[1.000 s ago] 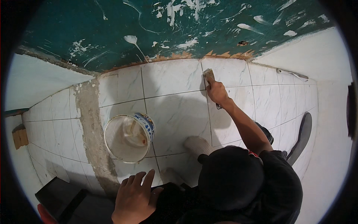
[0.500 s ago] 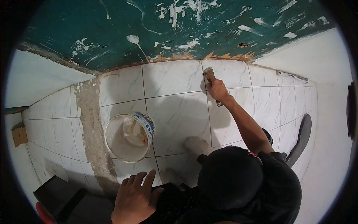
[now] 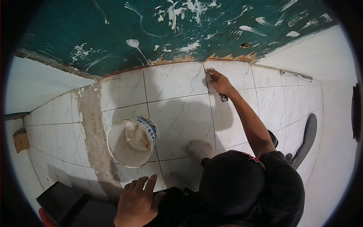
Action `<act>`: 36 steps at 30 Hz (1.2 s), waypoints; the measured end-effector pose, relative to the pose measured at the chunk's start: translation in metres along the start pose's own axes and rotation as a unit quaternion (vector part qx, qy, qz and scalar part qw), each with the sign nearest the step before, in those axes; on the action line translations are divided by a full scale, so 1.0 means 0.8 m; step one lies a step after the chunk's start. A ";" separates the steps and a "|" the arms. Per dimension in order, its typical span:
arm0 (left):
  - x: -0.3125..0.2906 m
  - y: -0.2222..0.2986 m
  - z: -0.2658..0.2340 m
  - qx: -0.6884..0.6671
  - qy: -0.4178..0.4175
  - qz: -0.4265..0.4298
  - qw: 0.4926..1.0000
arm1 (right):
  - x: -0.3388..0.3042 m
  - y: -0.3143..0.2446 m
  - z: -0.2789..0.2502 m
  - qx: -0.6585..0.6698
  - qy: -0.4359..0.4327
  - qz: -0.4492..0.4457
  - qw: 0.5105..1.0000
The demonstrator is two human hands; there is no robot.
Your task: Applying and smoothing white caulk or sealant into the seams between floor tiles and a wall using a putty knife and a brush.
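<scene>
A: Far wall [image 3: 211, 34] colours?
B: From here: dark green, white smears and streaks
A: Tiles [image 3: 177, 125]?
B: White, faint grey-green veining, dark grid
A: Bucket [image 3: 121, 147]?
B: White inside, blue-and-white outside. Cap [image 3: 231, 185] is black, red trim

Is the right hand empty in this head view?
No, the right hand is closed around a scraper-like tool, whose dark end sticks out below the fist.

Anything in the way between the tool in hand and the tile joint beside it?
Nothing visible. The hand holds the tool close by the joint; the open bucket stands off to the left.
</scene>
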State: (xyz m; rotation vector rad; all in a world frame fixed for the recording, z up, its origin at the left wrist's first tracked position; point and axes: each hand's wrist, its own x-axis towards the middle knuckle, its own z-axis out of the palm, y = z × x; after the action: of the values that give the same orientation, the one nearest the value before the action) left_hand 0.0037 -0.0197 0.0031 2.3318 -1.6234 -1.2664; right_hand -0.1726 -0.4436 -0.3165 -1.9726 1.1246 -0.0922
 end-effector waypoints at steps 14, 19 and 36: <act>0.011 0.003 -0.005 -0.005 -0.007 -0.001 1.000 | 0.049 0.008 0.003 -0.200 0.089 -0.066 0.974; 0.002 0.000 -0.001 0.001 -0.003 0.006 1.000 | 0.067 0.014 0.011 -0.200 0.095 -0.040 0.974; -0.016 0.003 0.004 -0.007 0.031 0.007 0.999 | 0.067 -0.002 0.018 -0.220 0.048 -0.027 0.974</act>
State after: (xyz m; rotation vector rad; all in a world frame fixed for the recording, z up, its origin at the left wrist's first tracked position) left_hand -0.0015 -0.0097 0.0098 2.3235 -1.6041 -1.1865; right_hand -0.1336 -0.4737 -0.3416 -2.4132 1.2317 0.0384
